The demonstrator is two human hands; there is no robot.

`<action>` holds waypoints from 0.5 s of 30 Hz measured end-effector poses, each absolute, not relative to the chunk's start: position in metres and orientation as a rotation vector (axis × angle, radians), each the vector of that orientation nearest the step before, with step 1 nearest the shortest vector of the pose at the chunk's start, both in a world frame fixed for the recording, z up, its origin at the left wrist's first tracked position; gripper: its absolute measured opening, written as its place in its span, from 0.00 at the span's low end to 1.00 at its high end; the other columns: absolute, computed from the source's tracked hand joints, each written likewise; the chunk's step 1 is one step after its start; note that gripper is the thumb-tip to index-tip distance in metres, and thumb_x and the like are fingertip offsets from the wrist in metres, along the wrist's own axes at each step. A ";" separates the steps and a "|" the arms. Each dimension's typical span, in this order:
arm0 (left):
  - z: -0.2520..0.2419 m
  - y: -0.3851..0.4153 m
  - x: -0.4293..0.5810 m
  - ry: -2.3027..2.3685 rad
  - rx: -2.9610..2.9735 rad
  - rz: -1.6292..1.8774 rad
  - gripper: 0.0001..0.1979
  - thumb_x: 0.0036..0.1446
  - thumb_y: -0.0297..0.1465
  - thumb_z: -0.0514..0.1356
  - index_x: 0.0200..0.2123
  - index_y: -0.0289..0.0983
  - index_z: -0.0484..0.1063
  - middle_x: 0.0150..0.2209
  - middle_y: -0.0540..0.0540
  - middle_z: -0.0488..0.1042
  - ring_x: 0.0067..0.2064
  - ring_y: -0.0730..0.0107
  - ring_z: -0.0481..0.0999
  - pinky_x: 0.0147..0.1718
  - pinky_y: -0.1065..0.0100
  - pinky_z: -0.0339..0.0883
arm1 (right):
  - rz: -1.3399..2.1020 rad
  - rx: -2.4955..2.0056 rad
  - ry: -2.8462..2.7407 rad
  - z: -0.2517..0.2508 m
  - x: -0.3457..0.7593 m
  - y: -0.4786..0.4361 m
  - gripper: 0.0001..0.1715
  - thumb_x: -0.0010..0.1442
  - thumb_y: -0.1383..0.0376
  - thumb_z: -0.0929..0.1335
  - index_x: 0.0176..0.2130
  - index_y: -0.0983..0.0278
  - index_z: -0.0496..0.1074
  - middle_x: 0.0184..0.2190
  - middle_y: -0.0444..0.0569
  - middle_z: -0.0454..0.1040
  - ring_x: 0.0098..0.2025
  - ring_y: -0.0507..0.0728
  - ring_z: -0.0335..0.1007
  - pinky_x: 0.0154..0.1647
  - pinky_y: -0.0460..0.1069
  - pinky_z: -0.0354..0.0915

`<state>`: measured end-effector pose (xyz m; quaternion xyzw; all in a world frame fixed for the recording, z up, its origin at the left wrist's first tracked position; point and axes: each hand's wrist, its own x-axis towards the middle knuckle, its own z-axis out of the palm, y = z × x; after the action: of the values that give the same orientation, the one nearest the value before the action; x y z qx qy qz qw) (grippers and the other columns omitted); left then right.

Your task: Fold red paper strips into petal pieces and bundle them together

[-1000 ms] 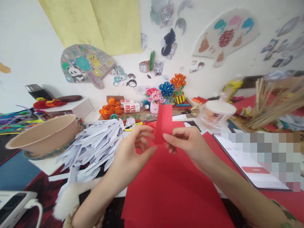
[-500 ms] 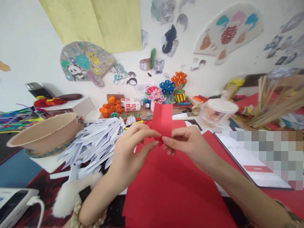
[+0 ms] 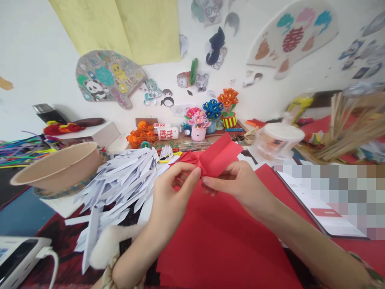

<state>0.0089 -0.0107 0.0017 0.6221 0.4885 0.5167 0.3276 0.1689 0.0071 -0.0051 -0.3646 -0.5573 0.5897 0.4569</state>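
Observation:
A small folded piece of red paper (image 3: 219, 157) is held up between both hands above a large red paper sheet (image 3: 222, 241) on the table. My left hand (image 3: 173, 196) pinches its lower left corner with thumb and forefinger. My right hand (image 3: 237, 182) pinches the lower edge from the right, fingers curled under it. The piece tilts to the right, its crease running up toward the far side.
A heap of white paper strips (image 3: 120, 180) lies left of the hands, beside a brown paper bowl (image 3: 57, 164). A clear lidded tub (image 3: 278, 140), wooden sticks (image 3: 351, 128), a clipboard (image 3: 325, 204), flower crafts (image 3: 210, 114) and a glue bottle (image 3: 167, 132) stand behind. A phone (image 3: 18, 257) lies at bottom left.
The red piece stood upright a second ago; it has since tipped over to the right and opened wider. Both hands stayed pinched on its bottom edge and shifted slightly.

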 end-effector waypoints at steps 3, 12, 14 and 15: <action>0.002 -0.013 0.011 1.256 1.617 1.365 0.09 0.58 0.33 0.60 0.27 0.37 0.74 0.26 0.51 0.75 0.28 0.74 0.72 0.28 0.73 0.64 | 1.471 -0.892 -1.357 -0.005 0.168 0.006 0.15 0.47 0.55 0.78 0.29 0.65 0.80 0.26 0.48 0.80 0.27 0.55 0.76 0.30 0.49 0.72; 0.002 -0.018 0.016 1.296 1.700 1.461 0.11 0.60 0.29 0.59 0.25 0.38 0.71 0.22 0.54 0.72 0.26 0.75 0.68 0.27 0.74 0.62 | 1.521 -0.849 -1.326 -0.006 0.167 0.005 0.12 0.52 0.57 0.76 0.31 0.65 0.80 0.26 0.48 0.79 0.28 0.54 0.76 0.31 0.49 0.73; 0.001 -0.019 0.017 1.323 1.734 1.479 0.11 0.60 0.28 0.58 0.25 0.38 0.70 0.22 0.54 0.72 0.26 0.76 0.68 0.27 0.74 0.62 | 1.512 -0.835 -1.334 -0.006 0.167 0.005 0.13 0.52 0.57 0.76 0.30 0.65 0.80 0.26 0.48 0.79 0.27 0.54 0.75 0.31 0.49 0.73; 0.001 -0.020 0.017 1.336 1.751 1.486 0.11 0.60 0.28 0.58 0.25 0.38 0.70 0.22 0.54 0.72 0.26 0.76 0.68 0.27 0.74 0.62 | 1.510 -0.824 -1.336 -0.006 0.167 0.005 0.13 0.51 0.57 0.76 0.30 0.65 0.80 0.25 0.48 0.79 0.27 0.54 0.75 0.31 0.49 0.73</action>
<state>0.0171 -0.0199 0.0006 0.6398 0.4881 0.5431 0.2398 0.1665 0.0049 -0.0061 -0.3352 -0.5435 0.6145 0.4633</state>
